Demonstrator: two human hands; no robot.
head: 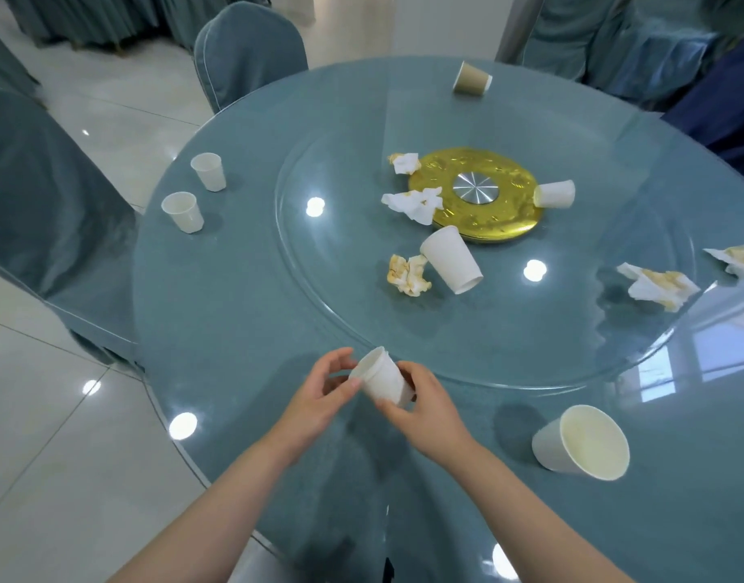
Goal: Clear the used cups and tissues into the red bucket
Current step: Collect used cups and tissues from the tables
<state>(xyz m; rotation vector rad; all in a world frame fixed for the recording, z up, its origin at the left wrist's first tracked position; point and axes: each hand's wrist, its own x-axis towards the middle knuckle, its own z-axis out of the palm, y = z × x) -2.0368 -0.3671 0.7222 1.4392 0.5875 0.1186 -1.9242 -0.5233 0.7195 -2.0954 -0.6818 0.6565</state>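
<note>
Both my hands hold one white paper cup (382, 379), tilted, above the table's near edge: my left hand (319, 397) at its rim, my right hand (427, 403) around its base. Other white cups lie tipped at near right (580, 443), centre (451, 259) and by the gold disc (555, 194). Two small cups (209, 171) (183, 212) stand upright at left. A brown cup (472, 79) lies at the far edge. Stained crumpled tissues lie at centre (408, 274) (414, 204) (405, 162) and at right (656, 286) (738, 259). No red bucket is in view.
The round blue table (235, 309) carries a glass turntable (509, 351) with a gold disc (479, 199) at its middle. Chairs in blue covers stand at left (37, 212) and far left (248, 52). White tiled floor lies to the left.
</note>
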